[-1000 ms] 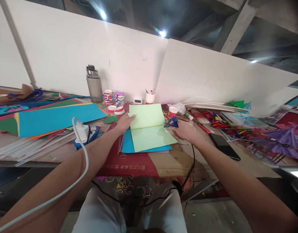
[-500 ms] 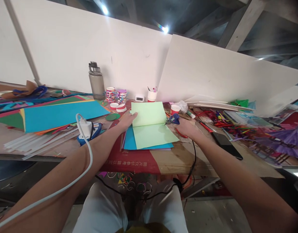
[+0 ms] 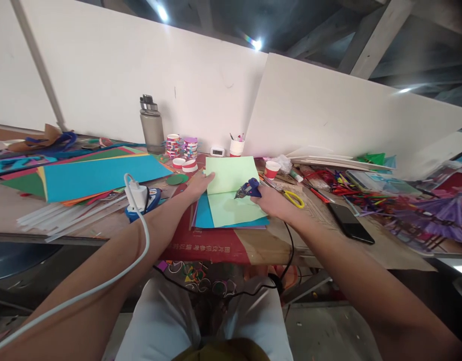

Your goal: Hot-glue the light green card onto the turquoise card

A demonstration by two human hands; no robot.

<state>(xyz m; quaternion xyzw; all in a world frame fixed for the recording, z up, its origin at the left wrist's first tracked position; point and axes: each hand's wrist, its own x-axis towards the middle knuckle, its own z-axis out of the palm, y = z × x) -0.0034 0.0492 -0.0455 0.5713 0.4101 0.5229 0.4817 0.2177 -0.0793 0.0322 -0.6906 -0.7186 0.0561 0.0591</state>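
Observation:
A folded light green sheet of paper (image 3: 234, 210) lies over blue paper (image 3: 204, 216) at the table's front, its far half lifted a little at the crease. My left hand (image 3: 201, 184) pinches the left edge of that far half between thumb and fingers. Closed around the handle of a blue hot glue gun (image 3: 249, 188) is my right hand (image 3: 270, 200). The gun's nozzle points left, over the near half just below the crease; I cannot tell whether it touches the paper. A black cord runs down from the gun over the table edge.
Yellow-handled scissors (image 3: 293, 199) lie right of my right hand, with a black phone (image 3: 350, 223) beyond. A red and white paper cup (image 3: 271, 169) stands behind. To the left are a power strip with a white plug (image 3: 138, 198), blue card sheets (image 3: 103, 175) and a bottle (image 3: 152, 125).
My right hand has brought the glue gun leftward from beside the paper to over its near half. The yellow scissors handles are now uncovered. My left hand keeps its hold.

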